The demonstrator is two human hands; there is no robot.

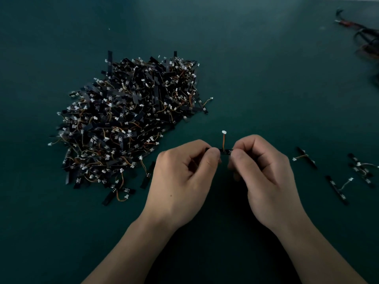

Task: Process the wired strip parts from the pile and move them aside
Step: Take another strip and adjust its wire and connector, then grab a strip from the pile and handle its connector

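Dark teal table surface (266,68) fills the view. Far right corner: blurred tangle of dark and reddish cables (367,37), running off the frame edge. Small pale speck (109,29) lies far left, well apart.

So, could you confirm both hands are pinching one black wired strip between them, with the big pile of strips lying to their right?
Not quite: in the head view the left hand and right hand do pinch one black wired strip, but the big pile of strips lies to their left.
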